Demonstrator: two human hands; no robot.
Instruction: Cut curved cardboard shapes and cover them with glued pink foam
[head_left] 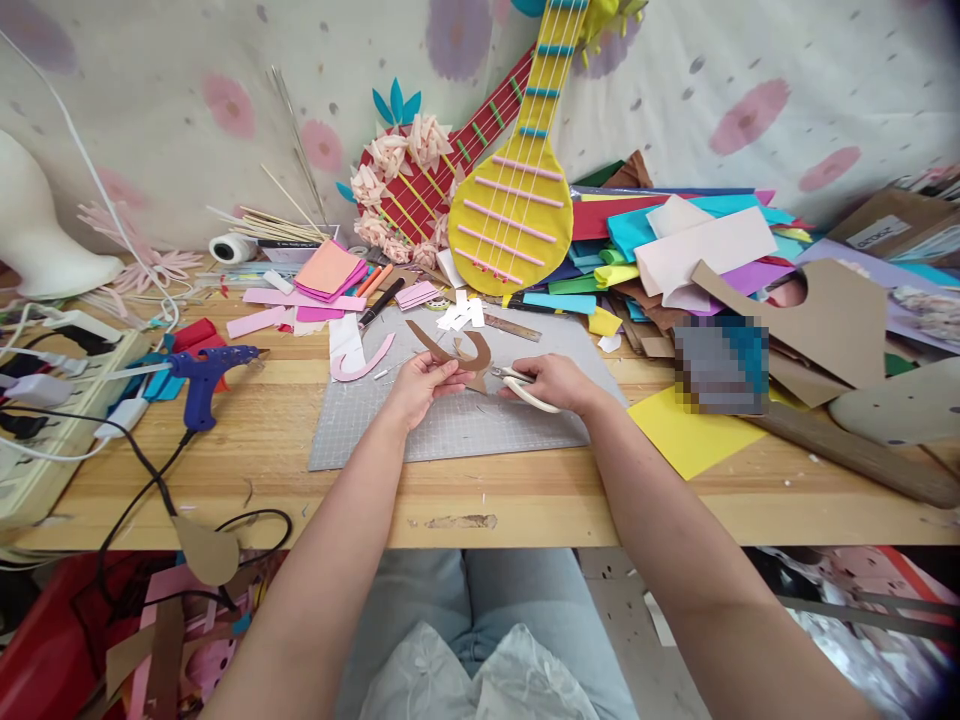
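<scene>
My left hand (pixel 421 385) pinches a curved brown foam cut-out (pixel 459 355) and holds it just above the grey cutting mat (pixel 390 425). My right hand (pixel 553 381) is closed around white-handled scissors (pixel 517 385), whose blades meet the brown piece at its right side. A pink curved foam piece (pixel 365 364) lies on the mat's left corner, apart from both hands.
A blue glue gun (pixel 201 375) with its black cord lies left on the wooden table (pixel 525 490). Coloured foam sheets (pixel 675 245) pile up at the right, a yellow sheet (pixel 686 435) nearer. A yellow and red foam guitar (pixel 510 215) leans behind the mat. A power strip (pixel 45 400) sits far left.
</scene>
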